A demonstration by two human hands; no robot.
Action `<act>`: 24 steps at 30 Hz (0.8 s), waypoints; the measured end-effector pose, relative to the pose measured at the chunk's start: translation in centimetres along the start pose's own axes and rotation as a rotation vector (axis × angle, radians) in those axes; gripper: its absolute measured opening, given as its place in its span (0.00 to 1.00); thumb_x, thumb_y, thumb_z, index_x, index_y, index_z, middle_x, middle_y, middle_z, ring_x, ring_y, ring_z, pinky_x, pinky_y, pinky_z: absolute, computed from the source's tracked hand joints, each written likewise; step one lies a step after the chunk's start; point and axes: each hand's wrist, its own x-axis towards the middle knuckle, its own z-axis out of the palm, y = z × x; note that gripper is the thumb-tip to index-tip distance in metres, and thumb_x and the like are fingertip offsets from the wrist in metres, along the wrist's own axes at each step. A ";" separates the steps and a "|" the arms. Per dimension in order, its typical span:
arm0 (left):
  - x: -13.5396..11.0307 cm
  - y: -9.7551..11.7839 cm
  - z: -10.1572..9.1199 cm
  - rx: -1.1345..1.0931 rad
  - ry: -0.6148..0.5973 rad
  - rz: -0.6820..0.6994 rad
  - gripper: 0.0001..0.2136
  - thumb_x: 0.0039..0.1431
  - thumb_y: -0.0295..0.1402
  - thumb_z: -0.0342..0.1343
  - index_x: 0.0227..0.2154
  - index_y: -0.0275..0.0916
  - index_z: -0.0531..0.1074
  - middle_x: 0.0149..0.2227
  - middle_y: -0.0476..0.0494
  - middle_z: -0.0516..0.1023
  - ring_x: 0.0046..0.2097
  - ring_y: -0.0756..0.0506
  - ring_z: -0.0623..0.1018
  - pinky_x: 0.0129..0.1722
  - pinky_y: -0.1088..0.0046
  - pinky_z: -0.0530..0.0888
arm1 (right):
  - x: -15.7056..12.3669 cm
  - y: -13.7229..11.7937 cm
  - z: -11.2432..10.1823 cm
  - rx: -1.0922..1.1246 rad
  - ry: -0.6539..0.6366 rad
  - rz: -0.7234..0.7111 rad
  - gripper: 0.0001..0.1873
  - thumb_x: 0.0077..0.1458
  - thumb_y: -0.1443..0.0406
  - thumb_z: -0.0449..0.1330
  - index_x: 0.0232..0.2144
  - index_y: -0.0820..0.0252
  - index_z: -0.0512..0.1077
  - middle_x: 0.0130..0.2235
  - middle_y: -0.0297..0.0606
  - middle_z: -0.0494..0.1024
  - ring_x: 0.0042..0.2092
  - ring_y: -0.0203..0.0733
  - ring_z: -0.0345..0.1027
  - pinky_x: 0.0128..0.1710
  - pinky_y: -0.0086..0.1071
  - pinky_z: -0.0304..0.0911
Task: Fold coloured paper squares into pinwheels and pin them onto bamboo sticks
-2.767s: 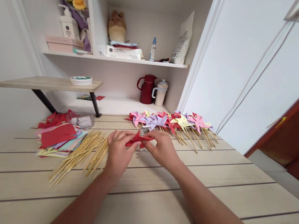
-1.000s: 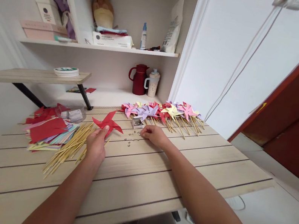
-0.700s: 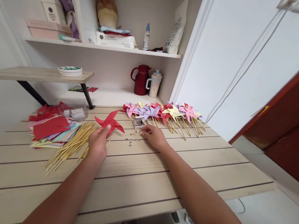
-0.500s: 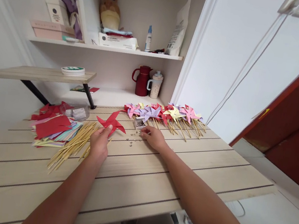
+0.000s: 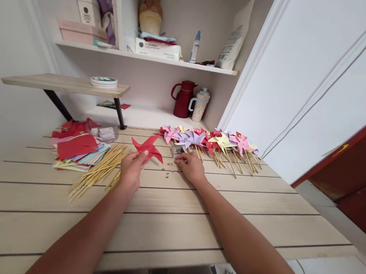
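Note:
Between thumb and fingers, my left hand [image 5: 132, 169] holds a red paper pinwheel [image 5: 148, 146] above the table. My right hand [image 5: 191, 165] is closed in a pinch, low over the tabletop beside a small open box [image 5: 178, 149]. Whatever its fingertips hold is too small to make out. Several small metal pieces [image 5: 167, 175], like thumbtacks, lie scattered between the two hands. A bundle of thin wooden sticks [image 5: 98, 172] lies left of my left hand. Behind my right hand rest several pinwheels on sticks [image 5: 222, 142] in pink, purple, yellow and red.
Stacked coloured paper [image 5: 77, 150] and a clear plastic container [image 5: 106, 133] are at the left, near a raised wooden stand [image 5: 68, 84]. A red jug [image 5: 184, 100] and a speckled cup [image 5: 200, 106] stand at the back under a shelf [image 5: 147, 57].
The camera view has shifted, so everything appears farther right. My right hand has moved slightly closer to the small box's front. The red pinwheel stays in my left hand.

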 end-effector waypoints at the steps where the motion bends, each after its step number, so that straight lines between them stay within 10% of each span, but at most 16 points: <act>1: -0.1 0.0 0.0 0.010 -0.011 -0.001 0.15 0.38 0.39 0.72 0.26 0.34 0.78 0.27 0.44 0.81 0.30 0.47 0.77 0.37 0.69 0.73 | 0.0 0.0 0.1 -0.007 0.001 -0.001 0.09 0.56 0.60 0.61 0.36 0.53 0.80 0.41 0.38 0.72 0.38 0.41 0.68 0.38 0.32 0.59; 24: -0.2 -0.2 -0.2 0.132 -0.081 0.020 0.14 0.42 0.40 0.69 0.27 0.33 0.79 0.27 0.42 0.81 0.30 0.46 0.76 0.33 0.70 0.71 | 0.5 0.0 0.7 0.016 -0.033 -0.050 0.07 0.52 0.66 0.63 0.34 0.52 0.81 0.41 0.37 0.75 0.39 0.42 0.69 0.40 0.33 0.61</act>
